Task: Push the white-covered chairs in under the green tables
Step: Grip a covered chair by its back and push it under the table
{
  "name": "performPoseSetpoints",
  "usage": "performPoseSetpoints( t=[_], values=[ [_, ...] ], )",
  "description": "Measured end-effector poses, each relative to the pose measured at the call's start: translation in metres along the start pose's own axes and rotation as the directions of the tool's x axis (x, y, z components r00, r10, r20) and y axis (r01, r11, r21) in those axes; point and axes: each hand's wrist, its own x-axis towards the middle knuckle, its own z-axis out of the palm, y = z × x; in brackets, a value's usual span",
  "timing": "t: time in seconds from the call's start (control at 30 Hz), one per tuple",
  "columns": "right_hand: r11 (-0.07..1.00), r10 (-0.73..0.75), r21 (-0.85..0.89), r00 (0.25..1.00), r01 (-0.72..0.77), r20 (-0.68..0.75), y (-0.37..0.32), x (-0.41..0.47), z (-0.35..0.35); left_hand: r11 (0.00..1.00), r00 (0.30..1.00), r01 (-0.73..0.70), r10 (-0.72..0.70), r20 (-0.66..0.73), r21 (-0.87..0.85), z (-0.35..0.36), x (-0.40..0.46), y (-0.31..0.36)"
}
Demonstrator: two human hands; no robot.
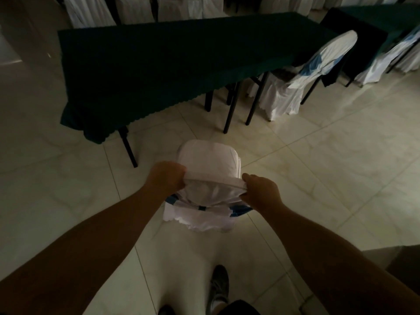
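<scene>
Both hands clamp the top of the white-covered chair (210, 162): left hand (167, 177) on one corner, right hand (261, 189) on the other. It stands on the tiled floor (318, 167), clear of the green table (159, 64).

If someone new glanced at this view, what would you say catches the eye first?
Both hands, left hand and right hand, grip the backrest top of a white-covered chair at centre, standing on pale floor tiles short of the long green table. Another covered chair sits at the table's right end.
</scene>
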Motion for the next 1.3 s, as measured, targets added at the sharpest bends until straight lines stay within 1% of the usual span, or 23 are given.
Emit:
performPoseSetpoints(
  t=[0.13,0.27,0.4,0.47,0.57,0.63,0.73,0.87,0.97,1.07,1.17,1.3],
  values=[
    [0.995,-0.062,-0.072,0.997,0.064,0.036,0.004,0.01,-0.007,1.0,0.999,0.027,-0.027,-0.042,-0.016,0.001,0.0,0.001],
    [0.978,-0.148,-0.143,0.989,0.15,0.02,0.005,0.03,-0.02,0.994,0.992,0.095,-0.099,-0.072,-0.062,0.001,0.002,-0.005],
    [0.941,-0.266,-0.212,0.964,0.263,0.016,-0.003,0.062,-0.038,0.974,0.981,0.187,-0.191,-0.024,-0.128,0.0,0.0,-0.02],
    [0.928,-0.287,-0.244,0.958,0.284,0.02,-0.004,0.08,-0.048,0.97,0.974,0.215,-0.221,-0.043,-0.114,-0.003,0.005,-0.022],
    [0.917,-0.312,-0.255,0.95,0.306,0.02,0.001,0.109,-0.059,0.962,0.959,0.257,-0.265,-0.098,-0.09,-0.006,0.019,-0.019],
    [0.914,-0.323,-0.25,0.946,0.321,0.032,0.004,0.123,-0.062,0.955,0.952,0.283,-0.291,-0.096,-0.087,-0.007,0.025,-0.018],
    [0.899,-0.359,-0.252,0.933,0.357,0.041,0.014,0.153,-0.065,0.934,0.934,0.332,-0.345,-0.091,-0.134,-0.007,0.045,-0.016],
    [0.867,-0.423,-0.273,0.905,0.416,0.035,0.02,0.19,-0.07,0.902,0.902,0.422,-0.428,-0.062,-0.089,-0.011,0.072,-0.018],
    [0.843,-0.464,-0.292,0.885,0.452,0.03,0.024,0.217,-0.075,0.884,0.885,0.451,-0.461,-0.068,-0.121,-0.01,0.09,-0.025],
    [0.833,-0.478,-0.295,0.878,0.468,0.042,0.023,0.244,-0.079,0.883,0.877,0.461,-0.469,-0.102,-0.09,-0.008,0.11,-0.034],
    [0.815,-0.504,-0.299,0.862,0.496,0.055,0.019,0.276,-0.082,0.871,0.867,0.491,-0.49,-0.095,-0.016,-0.01,0.135,-0.047],
    [0.805,-0.501,-0.323,0.862,0.497,0.077,0.011,0.324,-0.083,0.874,0.871,0.485,-0.483,-0.086,0.007,-0.01,0.173,-0.079]
  ],
)
